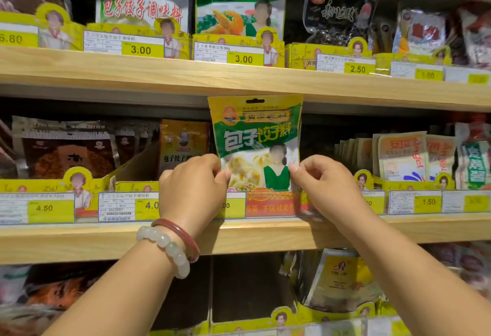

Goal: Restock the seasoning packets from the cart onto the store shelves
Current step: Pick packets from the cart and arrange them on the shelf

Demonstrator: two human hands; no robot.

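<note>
I am holding the seasoning packet [257,142] upright at the centre of the frame, on the middle shelf [79,240]. My left hand [194,184] is pinching its lower left edge, my right hand [322,185] is pinching its lower right edge, just above the price labels [127,207].

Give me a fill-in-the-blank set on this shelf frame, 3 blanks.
1. Both hands, left and right, pinch the yellow-green seasoning packet at the ____ shelf.
2. The beaded bracelet sits on the ____ wrist.
3. The price tag under the black packet reads ____.

Missing words: middle; left; 2.50
</note>
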